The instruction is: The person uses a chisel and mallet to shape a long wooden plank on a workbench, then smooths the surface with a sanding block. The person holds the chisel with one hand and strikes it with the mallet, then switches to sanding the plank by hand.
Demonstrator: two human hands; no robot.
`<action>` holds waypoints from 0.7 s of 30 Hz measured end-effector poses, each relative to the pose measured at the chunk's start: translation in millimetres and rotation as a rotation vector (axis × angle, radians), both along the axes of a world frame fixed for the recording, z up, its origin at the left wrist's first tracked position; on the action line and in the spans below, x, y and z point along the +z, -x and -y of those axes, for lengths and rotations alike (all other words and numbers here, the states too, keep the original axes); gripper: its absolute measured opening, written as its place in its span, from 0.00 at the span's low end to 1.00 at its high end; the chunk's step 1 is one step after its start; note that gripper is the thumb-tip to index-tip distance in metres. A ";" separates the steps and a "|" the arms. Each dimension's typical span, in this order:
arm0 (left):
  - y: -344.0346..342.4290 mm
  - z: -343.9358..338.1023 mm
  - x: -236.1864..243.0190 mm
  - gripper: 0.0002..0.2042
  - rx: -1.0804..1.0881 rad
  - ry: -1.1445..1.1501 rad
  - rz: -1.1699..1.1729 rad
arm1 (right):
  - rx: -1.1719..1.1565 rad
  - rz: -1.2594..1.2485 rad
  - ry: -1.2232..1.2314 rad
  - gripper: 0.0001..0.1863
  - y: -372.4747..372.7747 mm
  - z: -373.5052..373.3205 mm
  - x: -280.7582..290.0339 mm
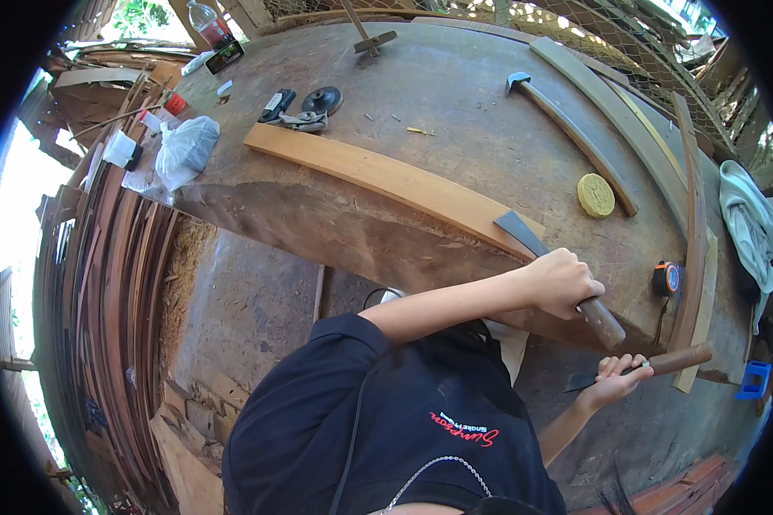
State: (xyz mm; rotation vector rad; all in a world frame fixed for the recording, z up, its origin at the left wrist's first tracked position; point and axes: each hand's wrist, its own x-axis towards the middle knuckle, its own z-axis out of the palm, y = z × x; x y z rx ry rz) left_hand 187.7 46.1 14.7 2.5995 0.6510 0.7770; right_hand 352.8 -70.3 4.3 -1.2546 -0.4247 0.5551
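This is a rough woodworking workshop, shown by the broad worn bench, stacked planks, scattered sawdust, tape measure and wide-bladed hand tool, with wire mesh behind.

A long wooden-handled tool with a bluish metal head lies on the broad, worn brown workbench, a round yellow textured disc just beside its handle. Nearer the bench's right end sits an orange-and-black tape measure; beyond it hangs a pale grey-green cloth. Toward the left are a dark round disc, a knotted translucent white plastic bag and a clear plastic bottle with red lower part. Long reddish-brown wooden strips are stacked at far left.
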 end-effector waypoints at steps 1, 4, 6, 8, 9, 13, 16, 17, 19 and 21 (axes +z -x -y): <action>2.0 -1.0 -0.9 0.08 0.011 0.000 -0.004 | -0.009 0.003 -0.018 0.23 -2.4 0.3 2.6; 4.9 -1.5 1.3 0.08 0.023 0.010 -0.030 | -0.069 0.057 -0.058 0.23 -6.6 1.2 15.9; 6.3 -1.8 1.4 0.08 0.045 0.014 -0.005 | -0.088 0.081 -0.088 0.24 -8.8 2.7 16.5; 3.8 -2.5 2.5 0.08 0.053 0.010 0.021 | -0.131 0.075 -0.190 0.25 6.4 3.3 14.9; 2.0 -3.1 2.5 0.09 0.057 0.005 0.034 | -0.154 0.073 -0.241 0.25 17.9 5.2 12.3; 2.6 -6.7 5.3 0.09 0.114 0.025 0.054 | 0.427 0.049 -0.017 0.25 57.2 24.8 -21.0; 14.3 -19.2 4.9 0.09 0.203 0.029 0.123 | 0.392 0.185 0.090 0.23 46.1 25.6 -24.4; 17.8 -20.8 5.2 0.08 0.220 0.031 0.126 | 0.334 0.183 0.067 0.23 37.1 24.5 -21.4; 22.0 -22.8 5.7 0.07 0.248 0.035 0.132 | 0.202 0.082 -0.086 0.24 25.4 19.8 -6.5; 24.0 -23.1 5.5 0.08 0.264 0.029 0.147 | 0.120 0.061 -0.198 0.23 32.7 10.4 6.7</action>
